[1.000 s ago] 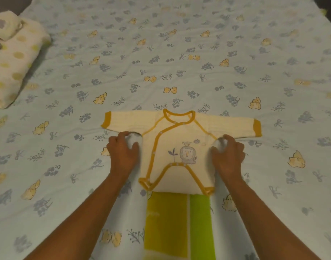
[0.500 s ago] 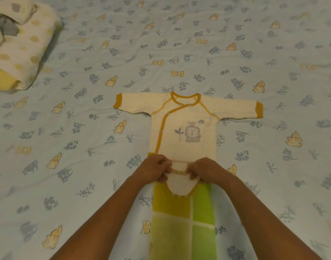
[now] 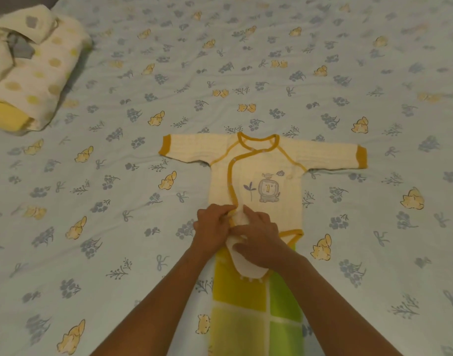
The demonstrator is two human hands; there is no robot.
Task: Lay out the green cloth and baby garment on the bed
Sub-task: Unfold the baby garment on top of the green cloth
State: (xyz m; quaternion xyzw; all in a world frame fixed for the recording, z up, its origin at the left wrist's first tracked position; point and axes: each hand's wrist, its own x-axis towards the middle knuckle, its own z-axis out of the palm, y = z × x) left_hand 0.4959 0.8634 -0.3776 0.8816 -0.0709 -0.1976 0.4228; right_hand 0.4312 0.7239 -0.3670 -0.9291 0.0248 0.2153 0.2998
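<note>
A cream baby garment (image 3: pixel 266 163) with mustard trim and a lion print lies flat on the bed, sleeves spread left and right. Its lower part overlaps a green and yellow checked cloth (image 3: pixel 256 309) that runs toward me. My left hand (image 3: pixel 214 228) pinches the garment's lower left hem near the trim. My right hand (image 3: pixel 258 238) presses and grips the white crotch flap just beside it. Both hands touch each other over the hem.
The bed sheet (image 3: pixel 117 201) is pale blue with flower and animal prints and fills the view. A folded pile of cream dotted blankets (image 3: pixel 33 70) with a yellow piece sits at the far left.
My hands went from the garment's sides to its bottom hem, then shifted left and up along the hem. The crotch flap now hangs out over the green cloth.
</note>
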